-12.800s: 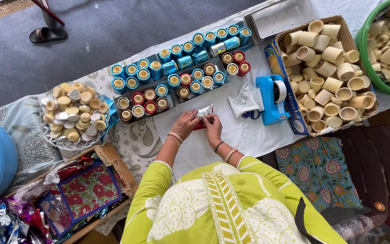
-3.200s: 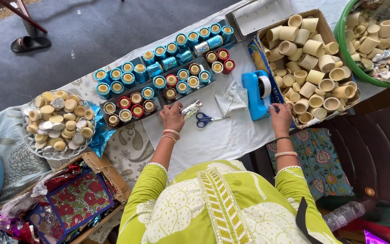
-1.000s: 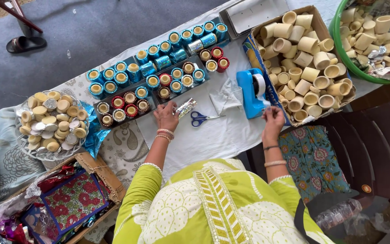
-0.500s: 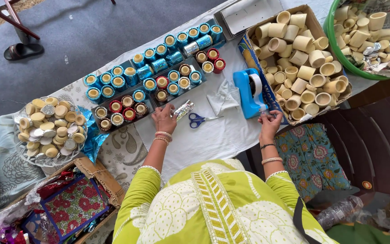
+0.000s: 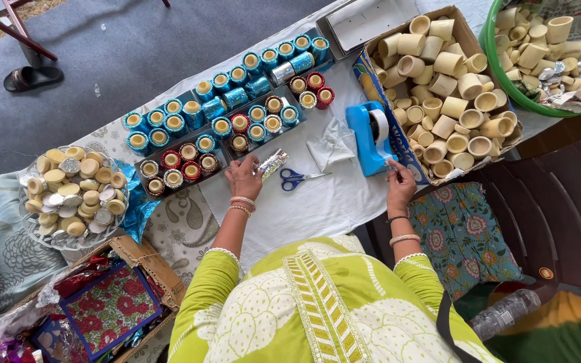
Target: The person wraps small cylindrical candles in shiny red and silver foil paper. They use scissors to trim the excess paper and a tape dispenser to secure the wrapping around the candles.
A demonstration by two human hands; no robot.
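Blue plastic marks your landmark: the tape dispenser [image 5: 370, 138] standing on the white cloth [image 5: 317, 205] that covers the surface. Your right hand [image 5: 399, 185] is at the dispenser's near end, fingers pinched on the strip of tape [image 5: 389, 160] that comes off its cutter. The roll sits upright in the dispenser's middle.

Well to the left of the dispenser, your left hand [image 5: 244, 176] rests on the cloth with its fingers closed on a small silver-foil wrapped piece [image 5: 272, 163], which sticks out toward the dispenser. Between that piece and the dispenser lie the blue-handled scissors [image 5: 295, 179], flat on the cloth, blades pointing to the dispenser. A crumpled bit of clear plastic [image 5: 331, 142] lies just left of the dispenser, touching or nearly touching it.

Right against the dispenser's right side stands a cardboard box [image 5: 467, 38] full of plain cream cups [image 5: 448, 87]. Farther right is a green tub [image 5: 514, 94] with more such cups. To the dispenser's left and beyond it, trays of blue and red foil-wrapped cups [image 5: 237, 114] stand in rows. Far left of it, a glass dish [image 5: 35, 228] holds cream and silver discs.
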